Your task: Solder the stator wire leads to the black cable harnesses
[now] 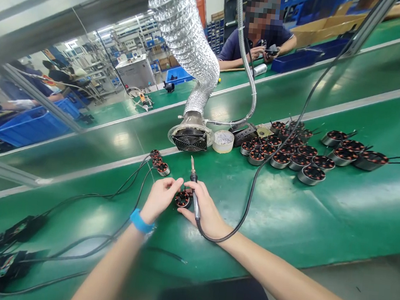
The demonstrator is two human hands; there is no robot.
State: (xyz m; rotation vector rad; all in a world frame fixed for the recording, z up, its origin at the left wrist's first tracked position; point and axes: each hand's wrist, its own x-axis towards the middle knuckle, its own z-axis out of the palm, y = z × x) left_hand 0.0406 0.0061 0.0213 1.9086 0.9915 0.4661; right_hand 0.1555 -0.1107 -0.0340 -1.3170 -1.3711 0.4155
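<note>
My right hand (210,212) holds a soldering iron (197,201), its metal tip pointing away from me toward the fume fan. The thumb and fingers of that hand also reach round a small motor stator (182,199) with copper windings on the green bench. Close against the stator's left side is my left hand (163,197), wearing a blue wristband (141,221). Its thumb and forefinger are pinched together above the stator; whatever lies between them is too small to make out. The iron's black cord (251,197) loops off to the right.
Ahead stands a fume fan (191,140) on a silver duct (186,31), beside a round white tin (223,142). Many stators (311,175) sit at the right. Three wired stators (163,168) lie left of the fan. Black cables (85,198) cross the left. A co-worker (256,42) sits opposite.
</note>
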